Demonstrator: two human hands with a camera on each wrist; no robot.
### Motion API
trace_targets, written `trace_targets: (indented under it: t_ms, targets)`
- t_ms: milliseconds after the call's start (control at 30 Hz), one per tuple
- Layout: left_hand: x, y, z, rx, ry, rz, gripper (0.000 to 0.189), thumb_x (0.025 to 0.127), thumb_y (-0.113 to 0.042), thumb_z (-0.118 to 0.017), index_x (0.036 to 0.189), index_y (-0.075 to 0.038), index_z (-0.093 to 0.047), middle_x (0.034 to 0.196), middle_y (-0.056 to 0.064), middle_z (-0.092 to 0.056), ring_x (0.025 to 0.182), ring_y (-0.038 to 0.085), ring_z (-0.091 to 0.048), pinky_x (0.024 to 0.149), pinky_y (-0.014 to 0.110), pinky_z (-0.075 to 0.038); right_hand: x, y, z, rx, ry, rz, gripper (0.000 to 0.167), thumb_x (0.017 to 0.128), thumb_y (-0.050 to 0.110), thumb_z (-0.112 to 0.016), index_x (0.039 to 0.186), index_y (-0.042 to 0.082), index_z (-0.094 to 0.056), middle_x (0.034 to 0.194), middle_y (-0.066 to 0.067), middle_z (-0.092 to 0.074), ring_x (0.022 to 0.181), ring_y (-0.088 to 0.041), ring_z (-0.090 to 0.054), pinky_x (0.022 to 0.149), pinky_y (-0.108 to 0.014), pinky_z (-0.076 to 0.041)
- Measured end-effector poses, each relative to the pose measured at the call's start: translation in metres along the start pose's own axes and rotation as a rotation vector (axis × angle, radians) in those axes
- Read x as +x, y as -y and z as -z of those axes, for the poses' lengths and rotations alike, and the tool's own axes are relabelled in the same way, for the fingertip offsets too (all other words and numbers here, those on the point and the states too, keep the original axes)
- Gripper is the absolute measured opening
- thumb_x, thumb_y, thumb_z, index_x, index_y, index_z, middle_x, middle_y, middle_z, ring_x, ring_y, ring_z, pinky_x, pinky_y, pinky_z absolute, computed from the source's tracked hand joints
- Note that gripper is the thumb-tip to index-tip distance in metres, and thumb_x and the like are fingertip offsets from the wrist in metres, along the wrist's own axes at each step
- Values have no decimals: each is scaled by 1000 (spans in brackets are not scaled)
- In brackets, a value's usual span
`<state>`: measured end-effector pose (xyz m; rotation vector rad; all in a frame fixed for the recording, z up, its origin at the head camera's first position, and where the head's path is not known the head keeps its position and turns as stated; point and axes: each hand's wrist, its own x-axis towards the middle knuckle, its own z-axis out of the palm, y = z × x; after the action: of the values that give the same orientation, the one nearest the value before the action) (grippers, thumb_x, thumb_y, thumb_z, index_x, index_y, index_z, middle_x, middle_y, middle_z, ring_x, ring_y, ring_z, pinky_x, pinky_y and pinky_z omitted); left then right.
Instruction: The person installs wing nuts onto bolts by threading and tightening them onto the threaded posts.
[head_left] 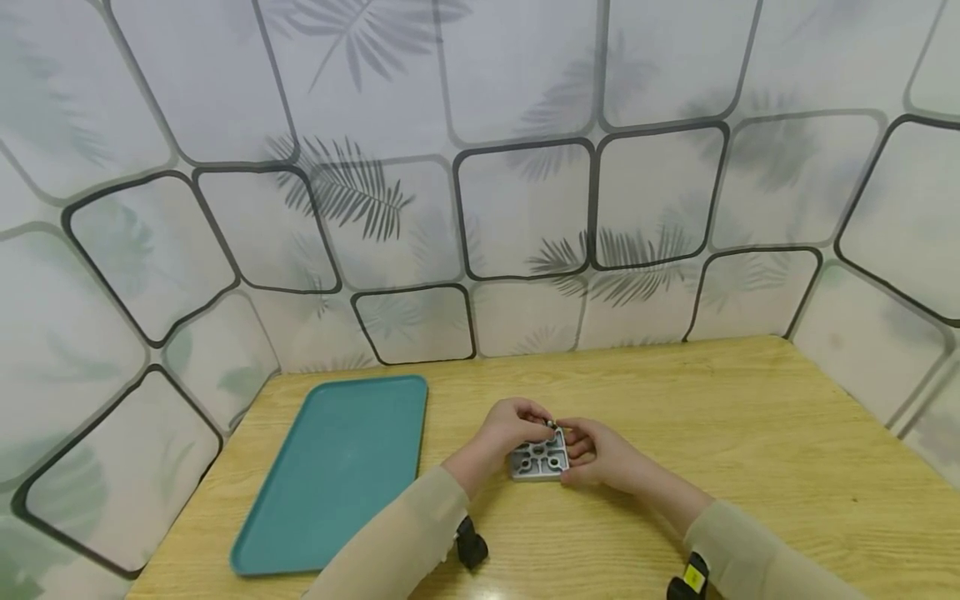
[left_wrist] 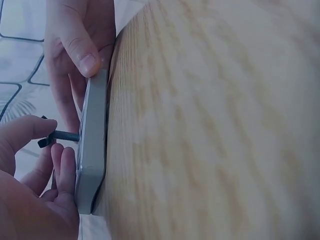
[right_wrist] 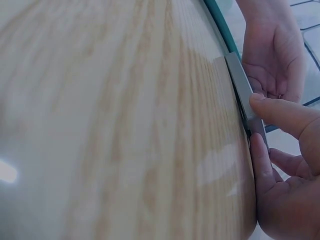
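Note:
A silver square metal plate with round holes and ribs lies on the wooden table between the hands. A dark threaded bolt with a T-shaped head stands out of its top face. My left hand pinches the bolt's head between thumb and finger, its other fingers curled beside the plate. On the right, my right hand grips the plate's side, thumb at the near corner. In the right wrist view, the plate's edge shows under the right fingers, while the bolt is hidden there.
A teal tray lies on the table to the left of the plate. Patterned fabric hangs along the table's far side and both ends. Dark wrist cameras are strapped under the sleeves.

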<state>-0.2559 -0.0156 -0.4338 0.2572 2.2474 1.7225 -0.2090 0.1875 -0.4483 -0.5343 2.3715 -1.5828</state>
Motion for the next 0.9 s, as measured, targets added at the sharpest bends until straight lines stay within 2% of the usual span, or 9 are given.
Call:
trace_targets:
  t_ms: [133, 267, 467, 567, 633, 767, 900]
  targets:
    - [0, -1, 2, -9, 26, -11, 21, 88, 2, -76, 109, 2, -78, 96, 6, -73, 82, 12, -57, 75, 22, -48, 0, 0, 0, 0, -3, -3, 85, 85, -3, -85, 152, -19, -36, 123, -26, -59, 107, -26, -60, 86, -25, -57]
    - [-2, -2, 2, -2, 22, -14, 25, 88, 3, -74, 113, 2, -78, 107, 13, -75, 85, 12, -56, 76, 22, -47, 0, 0, 0, -1, -6, -7, 86, 84, -2, -85, 153, -19, -36, 124, -26, -59, 107, -25, -60, 86, -25, -57]
    - [-3, -1, 0, 0, 16, -11, 29, 87, 6, -72, 115, 3, -78, 114, 16, -78, 88, 10, -58, 77, 21, -47, 1, -1, -1, 5, -18, 1, 86, 82, -4, -86, 151, -20, -37, 120, -23, -59, 102, -21, -59, 83, -21, -56]
    - [-2, 0, 0, 0, 15, -8, 30, 86, 7, -71, 114, 3, -79, 112, 14, -79, 87, 9, -58, 76, 20, -47, 1, -2, -2, 10, -22, 4, 86, 81, -4, -86, 150, -21, -38, 119, -21, -59, 100, -20, -58, 82, -19, -55]
    - [-1, 0, 0, -2, 25, 2, 34, 85, 8, -69, 117, 1, -79, 104, 10, -77, 84, 10, -57, 74, 20, -45, 1, -2, -2, 10, -19, 9, 85, 81, -4, -86, 150, -21, -38, 119, -22, -59, 101, -20, -58, 82, -19, -55]
    - [0, -2, 1, 8, 58, 10, 46, 83, 8, -65, 126, -3, -75, 89, 2, -65, 80, 12, -52, 71, 22, -43, 0, -1, -2, 10, -14, 13, 85, 81, -3, -85, 150, -21, -38, 120, -24, -59, 102, -21, -58, 82, -19, -55]
    - [-1, -5, 3, 27, 84, 26, 51, 80, 5, -63, 129, -6, -72, 88, -1, -60, 80, 13, -51, 71, 22, -43, 0, -1, -1, 13, -11, 12, 84, 82, -4, -85, 150, -20, -38, 121, -24, -58, 103, -21, -58, 82, -19, -55]
